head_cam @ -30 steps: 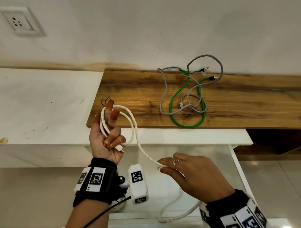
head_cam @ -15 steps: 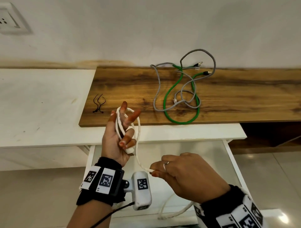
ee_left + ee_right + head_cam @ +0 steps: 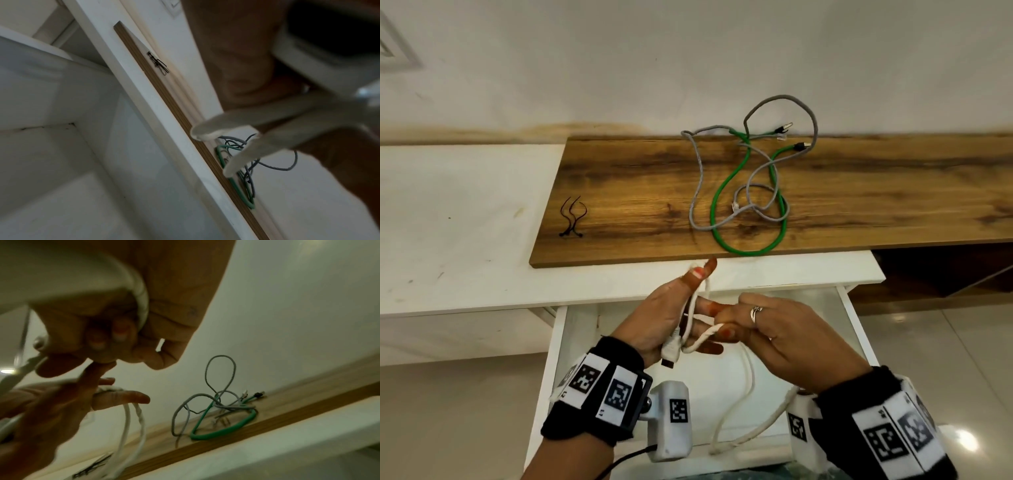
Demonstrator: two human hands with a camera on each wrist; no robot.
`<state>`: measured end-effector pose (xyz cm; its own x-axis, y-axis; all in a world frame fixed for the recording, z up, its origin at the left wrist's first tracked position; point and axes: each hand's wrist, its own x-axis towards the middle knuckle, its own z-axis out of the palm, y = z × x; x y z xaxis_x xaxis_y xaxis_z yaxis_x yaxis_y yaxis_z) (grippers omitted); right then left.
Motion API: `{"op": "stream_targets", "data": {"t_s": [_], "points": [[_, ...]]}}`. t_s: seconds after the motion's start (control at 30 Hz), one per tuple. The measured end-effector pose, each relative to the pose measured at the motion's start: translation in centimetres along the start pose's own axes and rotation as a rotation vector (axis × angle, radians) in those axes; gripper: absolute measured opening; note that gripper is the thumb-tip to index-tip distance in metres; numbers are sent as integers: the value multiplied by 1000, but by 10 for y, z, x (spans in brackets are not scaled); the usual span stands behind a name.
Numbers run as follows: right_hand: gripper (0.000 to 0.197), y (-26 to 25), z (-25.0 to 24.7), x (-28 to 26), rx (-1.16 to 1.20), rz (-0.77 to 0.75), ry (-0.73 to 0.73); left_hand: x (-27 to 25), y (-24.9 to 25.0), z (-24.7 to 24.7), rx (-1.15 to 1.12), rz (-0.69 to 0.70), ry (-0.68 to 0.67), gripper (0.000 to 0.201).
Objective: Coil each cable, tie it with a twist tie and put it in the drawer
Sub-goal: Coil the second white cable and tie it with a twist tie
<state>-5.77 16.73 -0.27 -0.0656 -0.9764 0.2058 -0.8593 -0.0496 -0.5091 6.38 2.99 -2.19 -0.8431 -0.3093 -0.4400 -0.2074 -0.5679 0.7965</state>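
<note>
A white braided cable is looped round the fingers of my left hand, which holds it with the plug hanging below the palm. My right hand pinches the same cable right against the left fingers; the free length sags into the open white drawer. In the right wrist view the loops hang from the left fingers. Two black twist ties lie on the wooden board. A green cable and a grey cable lie tangled there.
The board lies on a white counter against the wall. The drawer stands pulled out beneath the counter edge, under both hands. To the right is a dark open gap below the board, and glossy floor tiles.
Both hands have come down and right from the board's front edge to above the drawer. The left hand has turned on its side, and the right hand has closed in to its fingers with the cable.
</note>
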Motion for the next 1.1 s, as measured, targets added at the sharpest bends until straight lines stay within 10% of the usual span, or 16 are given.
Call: {"op": "stream_targets", "data": {"t_s": [0.3, 0.53, 0.83, 0.97, 1.1], "points": [[26, 22, 12, 8, 5, 327, 81, -2, -1, 5, 321, -102, -128, 46], [67, 38, 21, 12, -1, 422, 111, 4, -4, -15, -249, -133, -284, 52], [7, 21, 36, 15, 274, 631, -250, 6, 3, -49, -1053, 325, -605, 62], [51, 6, 54, 15, 160, 500, -284, 6, 7, -74, -1072, 506, -474, 62], [51, -14, 57, 21, 209, 421, -187, -3, 10, -96, -1122, 612, -385, 54]]}}
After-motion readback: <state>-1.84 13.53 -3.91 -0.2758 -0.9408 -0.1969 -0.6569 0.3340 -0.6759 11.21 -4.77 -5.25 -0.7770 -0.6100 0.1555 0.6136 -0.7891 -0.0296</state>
